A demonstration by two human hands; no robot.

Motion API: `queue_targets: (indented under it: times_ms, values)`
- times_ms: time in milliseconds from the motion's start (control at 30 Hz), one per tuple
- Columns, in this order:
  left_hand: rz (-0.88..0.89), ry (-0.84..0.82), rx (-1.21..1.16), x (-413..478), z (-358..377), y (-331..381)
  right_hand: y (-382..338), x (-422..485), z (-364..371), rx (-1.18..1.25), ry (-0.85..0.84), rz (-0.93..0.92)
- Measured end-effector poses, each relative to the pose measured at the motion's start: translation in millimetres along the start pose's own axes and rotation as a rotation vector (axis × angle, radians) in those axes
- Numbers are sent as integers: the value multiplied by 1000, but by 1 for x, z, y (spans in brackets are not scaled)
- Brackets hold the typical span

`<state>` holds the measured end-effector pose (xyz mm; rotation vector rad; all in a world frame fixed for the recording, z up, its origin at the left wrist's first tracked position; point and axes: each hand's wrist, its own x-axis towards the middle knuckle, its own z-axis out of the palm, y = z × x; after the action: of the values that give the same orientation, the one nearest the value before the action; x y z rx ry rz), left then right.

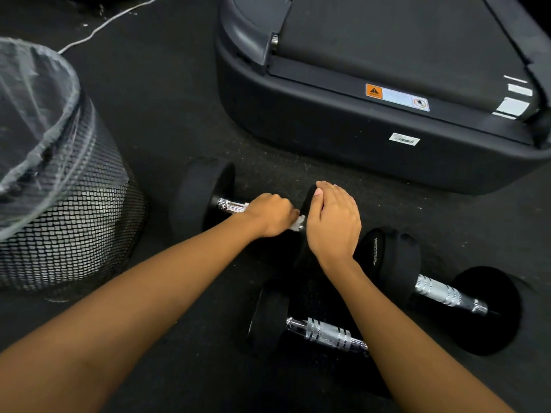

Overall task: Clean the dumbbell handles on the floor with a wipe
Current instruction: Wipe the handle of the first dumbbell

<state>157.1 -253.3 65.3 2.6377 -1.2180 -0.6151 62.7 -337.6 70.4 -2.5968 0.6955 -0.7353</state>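
Observation:
Three black dumbbells with chrome handles lie on the dark floor. The far dumbbell (205, 192) has my left hand (269, 214) curled round its handle, with a white wipe (298, 223) pinched against the chrome at the handle's right end. My right hand (334, 219) grips the top of that dumbbell's right weight head. A second dumbbell (441, 293) lies to the right. The third dumbbell (325, 333) lies nearest me, its right end hidden under my right forearm.
A black mesh bin (68, 216) lined with a clear bag stands at the left. A black treadmill base (343, 126) fills the upper right, close behind the dumbbells. A white cable (98, 28) trails over the floor at the top left.

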Motion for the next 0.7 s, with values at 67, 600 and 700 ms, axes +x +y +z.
queue_targets:
  times_ms: [67, 600, 700]
  values:
    - [67, 9, -3, -1, 4, -2, 0, 0, 0, 5, -6, 3]
    - [123, 3, -48, -7, 2, -13, 0, 0, 0, -12, 4, -3]
    - [60, 1, -8, -7, 0, -19, 0, -1, 0, -10, -8, 6]
